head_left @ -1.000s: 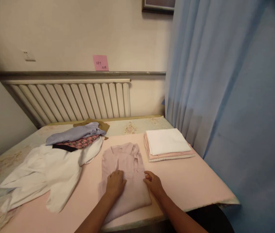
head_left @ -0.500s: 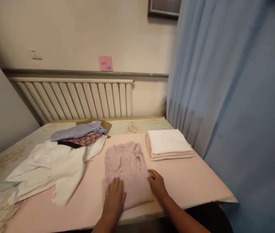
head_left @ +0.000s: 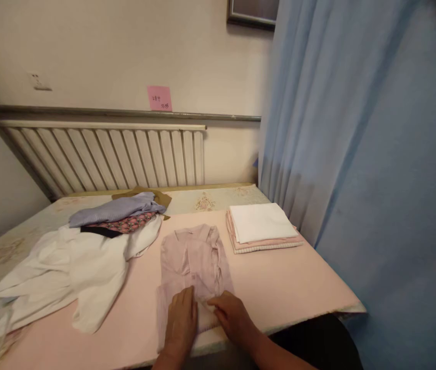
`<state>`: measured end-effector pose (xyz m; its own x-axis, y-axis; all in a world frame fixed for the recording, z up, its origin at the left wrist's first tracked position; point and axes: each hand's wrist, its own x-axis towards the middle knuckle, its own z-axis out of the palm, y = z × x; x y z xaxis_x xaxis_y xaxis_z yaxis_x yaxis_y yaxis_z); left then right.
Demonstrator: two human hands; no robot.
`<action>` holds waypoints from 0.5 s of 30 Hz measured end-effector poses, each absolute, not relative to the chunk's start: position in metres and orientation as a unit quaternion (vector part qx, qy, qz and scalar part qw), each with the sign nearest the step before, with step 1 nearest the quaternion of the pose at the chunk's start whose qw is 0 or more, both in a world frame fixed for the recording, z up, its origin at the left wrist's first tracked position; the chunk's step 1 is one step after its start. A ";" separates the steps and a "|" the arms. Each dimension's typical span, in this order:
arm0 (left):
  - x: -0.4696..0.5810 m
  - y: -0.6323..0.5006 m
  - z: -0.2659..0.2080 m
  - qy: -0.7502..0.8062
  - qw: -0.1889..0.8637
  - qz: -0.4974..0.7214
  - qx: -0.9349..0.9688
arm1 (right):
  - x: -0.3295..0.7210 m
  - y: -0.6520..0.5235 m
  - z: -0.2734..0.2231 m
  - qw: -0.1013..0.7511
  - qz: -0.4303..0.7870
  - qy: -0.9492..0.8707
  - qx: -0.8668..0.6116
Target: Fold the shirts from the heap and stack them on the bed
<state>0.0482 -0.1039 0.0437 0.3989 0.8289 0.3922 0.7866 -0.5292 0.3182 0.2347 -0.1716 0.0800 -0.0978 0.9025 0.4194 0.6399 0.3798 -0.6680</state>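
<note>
A pale pink-mauve shirt point(head_left: 189, 257) lies partly folded on the pink sheet in front of me, its collar toward the wall. My left hand point(head_left: 181, 318) rests on the lower left part of the shirt, fingers stretched forward over the cloth. On the lower right part, my right hand point(head_left: 233, 316) is closed in a pinch, with thumb and forefinger on the shirt's fabric. The two hands are close together, and they hide some of the shirt's lower end.
A neat stack of folded clothes point(head_left: 264, 223), white on top, sits to the right. Left lies a loose heap with a white garment point(head_left: 98, 262) and a blue-grey garment point(head_left: 117, 208). A blue curtain point(head_left: 318, 128) hangs at the right; a radiator point(head_left: 117, 156) is behind.
My right hand has moved left from the shirt's right edge onto its lower part, nearer my left hand. The view has turned slightly to the right.
</note>
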 end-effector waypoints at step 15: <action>0.044 -0.082 0.039 0.402 0.044 0.240 0.883 | 0.229 -0.202 0.072 0.295 0.023 -0.843 -0.449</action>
